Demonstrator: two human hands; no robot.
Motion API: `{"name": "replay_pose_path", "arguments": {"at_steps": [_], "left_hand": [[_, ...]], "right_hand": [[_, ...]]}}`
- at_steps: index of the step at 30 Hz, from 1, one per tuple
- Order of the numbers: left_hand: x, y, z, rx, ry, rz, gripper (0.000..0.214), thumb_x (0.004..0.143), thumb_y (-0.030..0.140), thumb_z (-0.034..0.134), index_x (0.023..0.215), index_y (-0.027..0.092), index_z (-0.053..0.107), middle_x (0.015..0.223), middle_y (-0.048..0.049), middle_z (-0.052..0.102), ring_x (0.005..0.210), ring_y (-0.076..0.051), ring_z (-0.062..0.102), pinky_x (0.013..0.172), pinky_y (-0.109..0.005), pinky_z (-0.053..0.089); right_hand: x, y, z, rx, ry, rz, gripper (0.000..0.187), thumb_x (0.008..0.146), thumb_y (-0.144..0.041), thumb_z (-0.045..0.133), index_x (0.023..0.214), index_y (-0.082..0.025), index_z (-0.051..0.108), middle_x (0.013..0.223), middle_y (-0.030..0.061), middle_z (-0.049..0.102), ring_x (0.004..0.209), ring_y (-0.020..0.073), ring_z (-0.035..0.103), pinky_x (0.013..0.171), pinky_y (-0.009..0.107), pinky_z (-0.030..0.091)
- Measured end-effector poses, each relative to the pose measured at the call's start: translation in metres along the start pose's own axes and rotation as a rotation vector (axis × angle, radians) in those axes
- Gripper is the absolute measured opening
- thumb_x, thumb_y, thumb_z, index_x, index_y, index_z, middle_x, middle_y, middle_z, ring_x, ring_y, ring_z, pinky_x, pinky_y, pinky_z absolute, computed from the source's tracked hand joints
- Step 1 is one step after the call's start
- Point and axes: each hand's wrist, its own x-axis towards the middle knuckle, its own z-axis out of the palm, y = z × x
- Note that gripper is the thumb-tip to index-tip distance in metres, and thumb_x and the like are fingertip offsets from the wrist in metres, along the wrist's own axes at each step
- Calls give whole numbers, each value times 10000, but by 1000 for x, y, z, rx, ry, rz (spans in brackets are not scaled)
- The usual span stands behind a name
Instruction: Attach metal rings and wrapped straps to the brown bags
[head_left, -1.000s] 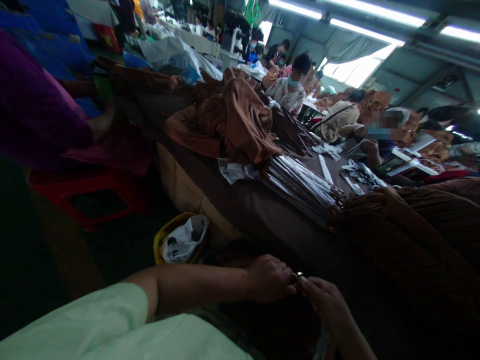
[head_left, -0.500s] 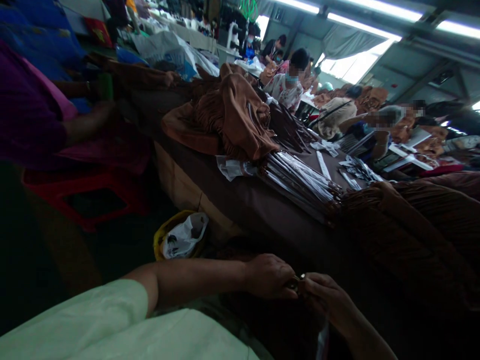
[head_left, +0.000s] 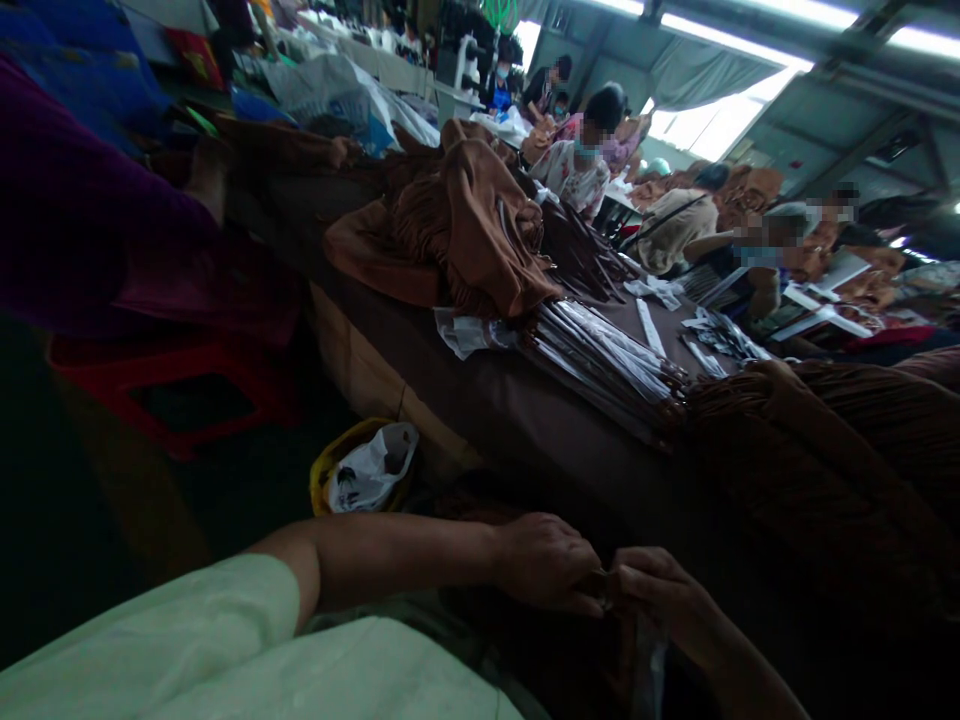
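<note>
From here, the left hand [head_left: 544, 562] and the right hand [head_left: 660, 595] are curled and meet at the fingers, pinching a small metal fitting [head_left: 604, 588] between them. The fitting sits right at the join of both hands, below the near edge of the brown-covered table [head_left: 480, 400]. A heap of brown fringed cloth [head_left: 817, 470] lies up and to the right, and a narrow translucent strip [head_left: 649, 665] hangs beneath the right hand.

The pinched item [head_left: 602, 588] (half hidden by fingers [head_left: 630, 566]) is too dark.
</note>
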Motion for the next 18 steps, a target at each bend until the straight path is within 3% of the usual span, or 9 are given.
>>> {"name": "replay_pose_path", "arguments": {"at_steps": [3, 8, 11, 14, 16, 18], "left_hand": [[-2, -2, 4, 7, -5, -42, 438, 856, 583, 516, 865, 149, 578, 781, -50, 675, 744, -181, 660, 638, -283, 465], [-1, 2, 1, 13, -70, -180, 424, 849, 567, 540, 866, 144, 565, 837, -66, 673, 791, -206, 655, 698, -300, 467], [1, 3, -10, -83, -7, -231, 471, 799, 586, 601, 959, 146, 549, 921, -70, 663, 866, -207, 636, 783, -298, 467], [2, 4, -15, -197, 61, -262, 508, 771, 587, 632, 1002, 145, 533, 963, -73, 650, 900, -200, 622, 834, -298, 467], [2, 5, -12, -226, 40, -218, 377, 828, 491, 604, 986, 153, 549, 1011, -80, 644, 952, -196, 610, 878, -299, 459], [3, 5, -8, -224, 15, -175, 226, 897, 349, 515, 1005, 159, 568, 1098, -91, 631, 1044, -199, 581, 942, -309, 436]], "right_hand": [[3, 5, 2, 52, 55, 21, 475, 753, -597, 600, 571, -176, 475, 494, -65, 362, 444, 71, 276, 451, 225, 190], [5, -7, 4, -245, 161, 32, 512, 749, -641, 559, 540, -190, 442, 487, -51, 391, 451, 90, 346, 445, 230, 241], [0, -25, 8, -414, 240, 26, 480, 822, -611, 471, 599, -189, 515, 539, -16, 503, 503, 130, 468, 478, 242, 326], [-2, -42, 28, -684, 425, 42, 434, 890, -547, 405, 978, -186, 631, 856, 67, 673, 730, 211, 626, 629, 292, 438], [3, -48, 50, -882, 539, 23, 538, 892, -523, 429, 1267, -152, 530, 1133, 151, 631, 908, 285, 644, 737, 362, 462], [12, -52, 74, -1015, 581, -7, 591, 898, -530, 430, 1330, -131, 494, 1154, 185, 611, 875, 316, 656, 715, 397, 474]]}}
